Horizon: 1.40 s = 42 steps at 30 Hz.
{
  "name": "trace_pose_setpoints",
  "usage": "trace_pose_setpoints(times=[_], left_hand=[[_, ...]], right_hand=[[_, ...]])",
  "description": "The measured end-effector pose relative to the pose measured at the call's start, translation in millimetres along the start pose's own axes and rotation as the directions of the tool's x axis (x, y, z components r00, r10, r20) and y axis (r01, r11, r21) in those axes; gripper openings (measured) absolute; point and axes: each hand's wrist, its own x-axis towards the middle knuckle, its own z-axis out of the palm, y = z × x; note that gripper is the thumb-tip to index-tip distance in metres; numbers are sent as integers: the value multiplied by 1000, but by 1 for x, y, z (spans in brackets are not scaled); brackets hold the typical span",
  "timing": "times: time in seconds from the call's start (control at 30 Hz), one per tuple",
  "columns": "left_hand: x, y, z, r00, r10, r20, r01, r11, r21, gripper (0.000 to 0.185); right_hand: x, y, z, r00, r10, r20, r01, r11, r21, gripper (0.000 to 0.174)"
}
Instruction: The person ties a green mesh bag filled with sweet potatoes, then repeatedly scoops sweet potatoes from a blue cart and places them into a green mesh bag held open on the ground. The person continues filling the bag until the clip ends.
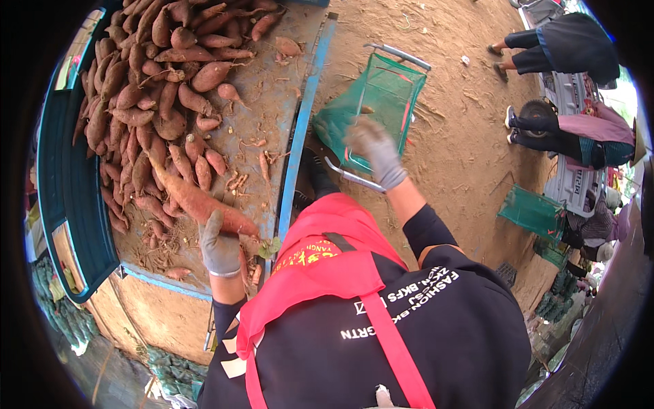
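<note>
My left hand (pixel 220 244), in a grey work glove, grips a large long sweet potato (pixel 196 197) near its thick end. The root lies slantwise over the front edge of a pile of sweet potatoes (pixel 148 102) on the truck bed (pixel 271 107). My right hand (pixel 372 145), gloved and blurred by motion, is over a green mesh bag (pixel 393 82) stretched open on a metal frame (pixel 398 55). A small brownish thing (pixel 367 109), perhaps a sweet potato, shows just beyond its fingers. Whether those fingers hold anything is unclear.
A blue rail (pixel 306 115) edges the bed between pile and bag. Dark blue side panels (pixel 76 194) border the left. To the right, two people stand by a parked vehicle (pixel 567 97), with another green mesh bag (pixel 531 212) on the dirt ground (pixel 454 143).
</note>
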Motion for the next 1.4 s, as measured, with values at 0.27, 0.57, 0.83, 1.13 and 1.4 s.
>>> trace_pose_setpoints(times=[0.27,0.57,0.83,1.13,1.4], left_hand=[[-17,1,69,966,137,219,-133,990,-36,70],[-48,-3,44,976,77,203,-32,975,-219,58],[-83,2,78,925,367,97,-378,914,150,68],[-34,-24,56,879,451,-154,-386,864,324,50],[-79,-102,180,983,-80,168,20,943,333,71]], right_hand=[[-87,-111,161,645,415,641,-677,700,228,28],[-104,-121,127,723,212,658,90,915,-394,44],[-106,-118,123,635,193,748,-238,970,-48,27],[-112,-148,-77,839,407,361,-326,907,-266,28],[-108,-67,-130,911,248,329,-292,952,93,52]])
